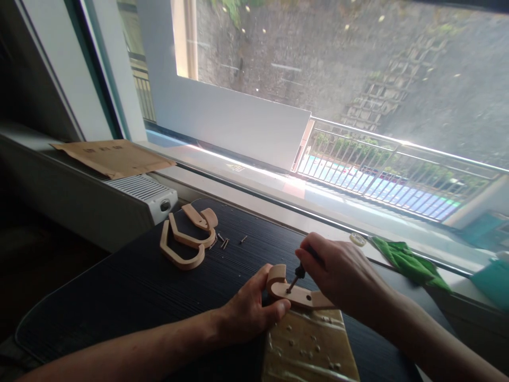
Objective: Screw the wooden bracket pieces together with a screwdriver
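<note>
My left hand (249, 309) grips a curved light wooden piece (305, 298) and holds it down on the dark ribbed table (119, 297). My right hand (338, 270) is closed round a small screwdriver (299, 275) whose tip stands on the wooden piece. The piece lies across the top of a yellowish plastic bag (310, 347) that has small parts in it.
More curved wooden pieces (183, 240) and several loose screws (225, 242) lie at the table's far left. A white radiator (143, 193) with a cardboard sheet (113, 157) on it stands at the left. A green cloth (409, 262) lies on the windowsill, beside a roll of tape (358, 239).
</note>
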The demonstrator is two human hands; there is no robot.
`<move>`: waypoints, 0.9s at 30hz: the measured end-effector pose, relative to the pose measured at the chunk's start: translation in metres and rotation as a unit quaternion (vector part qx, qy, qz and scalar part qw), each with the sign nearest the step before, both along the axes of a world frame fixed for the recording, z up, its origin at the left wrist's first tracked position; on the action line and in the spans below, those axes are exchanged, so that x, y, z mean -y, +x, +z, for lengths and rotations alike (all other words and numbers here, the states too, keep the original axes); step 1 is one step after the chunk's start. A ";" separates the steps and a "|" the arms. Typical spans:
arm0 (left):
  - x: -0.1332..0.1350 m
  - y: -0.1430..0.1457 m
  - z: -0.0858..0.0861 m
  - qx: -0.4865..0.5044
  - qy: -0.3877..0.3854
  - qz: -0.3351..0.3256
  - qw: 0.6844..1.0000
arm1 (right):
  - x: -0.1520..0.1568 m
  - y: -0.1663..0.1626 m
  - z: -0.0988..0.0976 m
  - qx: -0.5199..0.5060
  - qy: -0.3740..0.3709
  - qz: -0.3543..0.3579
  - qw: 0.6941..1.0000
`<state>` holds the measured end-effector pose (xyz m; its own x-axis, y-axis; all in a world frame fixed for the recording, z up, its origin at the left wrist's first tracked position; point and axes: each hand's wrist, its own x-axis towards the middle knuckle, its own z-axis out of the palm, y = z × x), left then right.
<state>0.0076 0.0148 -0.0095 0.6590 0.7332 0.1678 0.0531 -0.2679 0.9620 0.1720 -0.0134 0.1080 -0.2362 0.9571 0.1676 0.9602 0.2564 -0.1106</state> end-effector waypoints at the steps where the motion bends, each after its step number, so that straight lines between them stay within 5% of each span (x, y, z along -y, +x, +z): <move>1: 0.000 0.000 0.000 0.001 0.004 -0.001 1.000 | 0.001 -0.001 0.002 0.009 0.001 -0.005 1.000; 11: 0.000 0.000 -0.004 0.004 0.014 -0.002 1.000 | 0.010 -0.002 0.025 0.074 -0.034 0.205 0.975; 15: 0.000 0.001 -0.003 0.003 -0.003 0.000 1.000 | 0.005 0.003 0.013 0.038 -0.014 0.169 0.985; 22: 0.000 0.000 -0.001 -0.005 -0.012 0.004 1.000 | 0.004 0.006 0.003 -0.004 -0.006 -0.026 1.000; 27: 0.000 -0.001 -0.001 0.006 0.015 -0.006 1.000 | 0.014 -0.001 0.022 0.005 -0.049 0.046 0.998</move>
<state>0.0062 0.0150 -0.0107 0.6663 0.7191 0.1973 0.0381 -0.2971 0.9541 0.1708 -0.0277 0.1300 -0.3249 0.9431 0.0706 0.9344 0.3317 -0.1302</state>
